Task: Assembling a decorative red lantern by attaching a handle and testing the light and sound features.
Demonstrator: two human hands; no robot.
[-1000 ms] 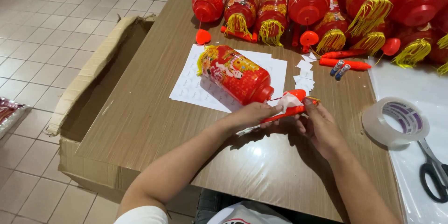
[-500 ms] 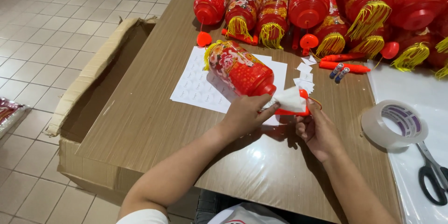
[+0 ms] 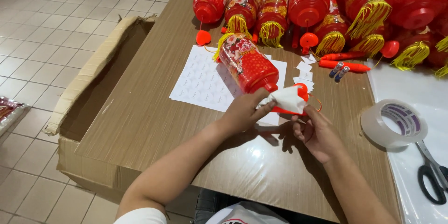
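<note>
Wiping the red handle end of a red plastic lantern (image 3: 247,65), lying tilted over the white sticker sheet (image 3: 200,84). Left hand (image 3: 242,112) pinching a white cloth (image 3: 284,99) around the handle; right hand (image 3: 319,133) just beside the cloth, fingers curled beneath, grasp unclear. Next move probably needing a steady grip. Beyond the sheet: lantern row (image 3: 308,0). Right of it: batteries (image 3: 338,71), tape roll (image 3: 394,123), scissors (image 3: 434,177). Left: cardboard box (image 3: 93,88). Nothing obstructing.

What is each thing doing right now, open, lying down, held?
Red lantern: tilted, held at its handle end.
White paper: wrapped round the handle.
Left hand: pinching the paper.
Right hand: under the handle.
Cardboard box: open.
Scissors: lying flat.
Tape roll: lying flat.
</note>
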